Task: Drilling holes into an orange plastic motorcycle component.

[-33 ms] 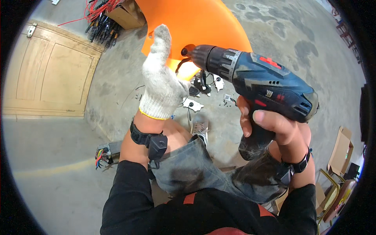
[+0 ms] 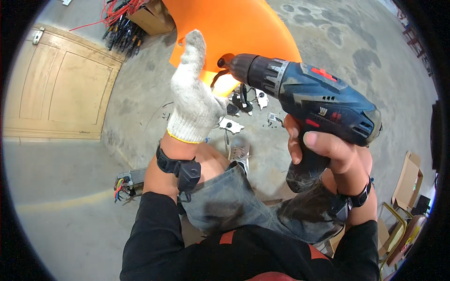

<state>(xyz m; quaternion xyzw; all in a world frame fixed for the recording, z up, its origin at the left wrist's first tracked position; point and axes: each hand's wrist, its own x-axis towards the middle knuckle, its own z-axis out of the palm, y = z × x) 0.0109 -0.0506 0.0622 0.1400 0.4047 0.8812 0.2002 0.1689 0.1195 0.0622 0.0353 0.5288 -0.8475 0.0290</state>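
Observation:
A large curved orange plastic panel (image 2: 234,28) stands in front of me. My left hand (image 2: 192,103), in a white knit glove, grips the panel's near part, thumb stretched up along its face; the other fingers are mostly hidden. Bare, my right hand (image 2: 328,150) is wrapped round the handle of a dark blue cordless drill (image 2: 323,98). The drill points left, and its black chuck is close to a dark round fastener or hole (image 2: 221,62) in the panel. A short black cable (image 2: 216,77) hangs just below that spot, beside my glove.
Several white and black parts with cables (image 2: 231,125) lie on the concrete floor (image 2: 131,103) beyond my shoe. At left are a pale wooden door panel (image 2: 70,84) and a metal unit with coloured wires (image 2: 133,177). Cardboard boxes (image 2: 152,18) stand back left; an open carton (image 2: 407,180) is at right.

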